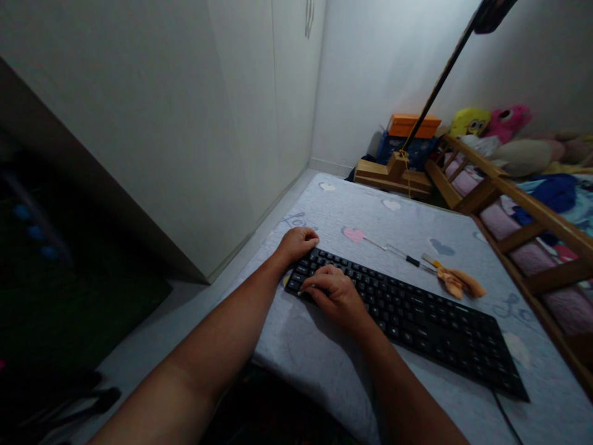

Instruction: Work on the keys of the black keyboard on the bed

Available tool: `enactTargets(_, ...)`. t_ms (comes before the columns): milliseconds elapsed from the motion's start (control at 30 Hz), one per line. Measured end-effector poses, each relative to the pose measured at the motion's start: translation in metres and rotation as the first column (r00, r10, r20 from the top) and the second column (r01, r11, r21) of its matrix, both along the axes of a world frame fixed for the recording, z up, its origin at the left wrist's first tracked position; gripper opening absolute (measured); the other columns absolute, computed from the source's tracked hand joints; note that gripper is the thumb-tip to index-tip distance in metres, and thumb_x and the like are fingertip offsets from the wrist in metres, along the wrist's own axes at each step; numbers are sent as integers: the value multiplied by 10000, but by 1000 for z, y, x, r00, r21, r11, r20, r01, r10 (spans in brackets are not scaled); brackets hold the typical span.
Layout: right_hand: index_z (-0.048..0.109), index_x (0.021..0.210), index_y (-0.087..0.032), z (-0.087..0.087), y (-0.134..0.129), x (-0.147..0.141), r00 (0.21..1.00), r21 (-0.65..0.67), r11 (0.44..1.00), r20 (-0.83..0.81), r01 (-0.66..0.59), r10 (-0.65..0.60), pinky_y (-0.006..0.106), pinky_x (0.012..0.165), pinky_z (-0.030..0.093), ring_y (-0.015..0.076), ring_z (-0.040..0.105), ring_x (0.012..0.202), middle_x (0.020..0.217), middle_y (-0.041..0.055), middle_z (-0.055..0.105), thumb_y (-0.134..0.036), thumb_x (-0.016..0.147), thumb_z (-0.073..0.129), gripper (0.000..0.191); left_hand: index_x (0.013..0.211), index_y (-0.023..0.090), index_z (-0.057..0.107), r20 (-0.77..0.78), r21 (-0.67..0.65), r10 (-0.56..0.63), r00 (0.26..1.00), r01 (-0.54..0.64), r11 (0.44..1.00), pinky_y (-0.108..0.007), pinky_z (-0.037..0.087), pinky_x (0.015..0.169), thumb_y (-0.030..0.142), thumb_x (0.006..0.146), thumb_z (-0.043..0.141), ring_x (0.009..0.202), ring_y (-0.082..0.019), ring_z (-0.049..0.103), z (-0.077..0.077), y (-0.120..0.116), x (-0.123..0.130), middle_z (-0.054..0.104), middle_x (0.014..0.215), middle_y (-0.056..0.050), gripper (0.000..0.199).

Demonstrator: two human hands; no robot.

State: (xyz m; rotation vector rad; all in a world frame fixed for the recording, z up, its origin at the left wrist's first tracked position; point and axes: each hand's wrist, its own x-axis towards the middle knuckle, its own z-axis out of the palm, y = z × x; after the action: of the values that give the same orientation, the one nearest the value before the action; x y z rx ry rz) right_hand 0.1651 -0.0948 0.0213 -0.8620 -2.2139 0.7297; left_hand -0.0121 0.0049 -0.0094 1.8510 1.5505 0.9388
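- Head view: black keyboard [417,312] on patterned cloth [333,207], slanting from left to near right.
- At far left corner: left hand [297,245], curled; cannot tell whether gripping.
- Over left keys: right hand [337,296], narrowly pinched; cannot tell on what.

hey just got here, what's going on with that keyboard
A person has both hands at the left end of a black keyboard lying on a heart-patterned cloth. The left hand rests by the far corner; the right hand is over the keys, fingertips near the end edge. Beyond the keyboard lie a slim tool with a black grip and an orange cloth.
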Motion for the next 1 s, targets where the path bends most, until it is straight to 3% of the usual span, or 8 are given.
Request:
enactTargets(400, 740, 807, -212, 6, 1, 8, 999, -21, 999, -3, 46, -46, 340, 807, 437, 173, 585, 816, 789, 23, 647, -89, 840, 613, 179, 824, 159, 767, 1, -8, -1, 1000, 1, 1000, -267, 495, 700, 298, 781, 591, 752, -184, 674, -2, 1, -1, 754, 773, -44, 227)
enactTargets(1000, 758, 892, -233, 1, 0, -2, 1000, -8, 1000, 3, 4, -4, 325, 827, 445, 168, 588, 851, 833, 22, 649, -100, 871, 635, 182, 822, 155, 762, 3, 5, -4, 1000, 4, 1000, -267, 490, 698, 301, 781, 579, 725, -176, 664, -2, 2, 0, 747, 761, -39, 238)
